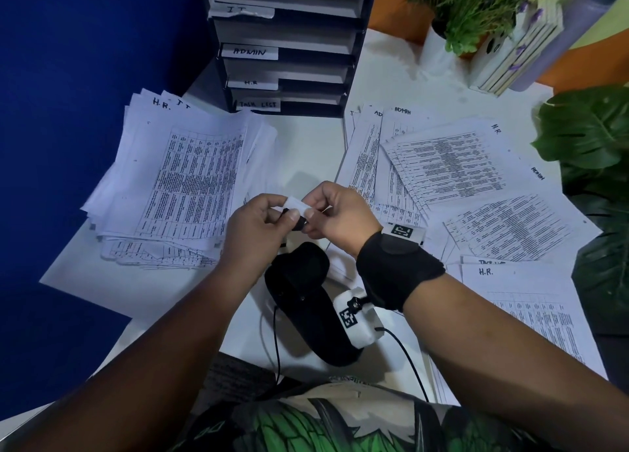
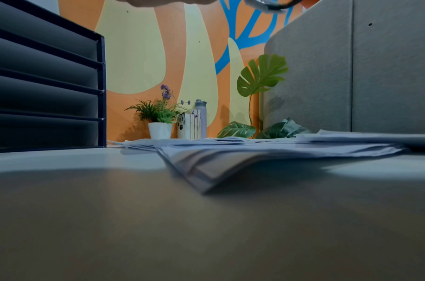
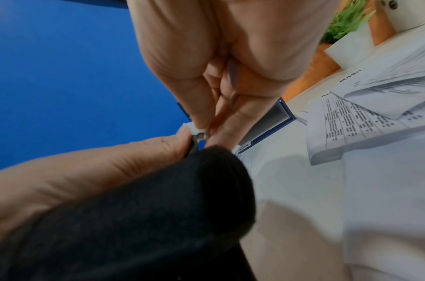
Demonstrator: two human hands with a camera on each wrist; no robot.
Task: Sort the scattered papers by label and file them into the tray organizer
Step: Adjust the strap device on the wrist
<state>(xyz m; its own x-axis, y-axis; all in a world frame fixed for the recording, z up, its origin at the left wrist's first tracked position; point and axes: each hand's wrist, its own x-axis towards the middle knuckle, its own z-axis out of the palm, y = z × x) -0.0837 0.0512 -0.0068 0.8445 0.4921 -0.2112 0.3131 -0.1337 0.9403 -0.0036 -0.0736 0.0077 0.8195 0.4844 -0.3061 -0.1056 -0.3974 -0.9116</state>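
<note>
Pinching a small white tab (image 1: 299, 205) between left hand (image 1: 262, 227) and right hand (image 1: 335, 213), fingers of both curled on it, above a black wrist strap (image 1: 306, 301) lying on the desk (image 1: 306, 152). Papers (image 1: 183, 182) scattered left and right across desk, tray organizer (image 1: 289, 46) standing behind, labelled IT, ADMIN, H.R., TASK LIST.

papers (image 1: 190, 175): matt paper | wrist strap (image 1: 398, 267): black cloth | table (image 1: 306, 152): smooth white
</note>
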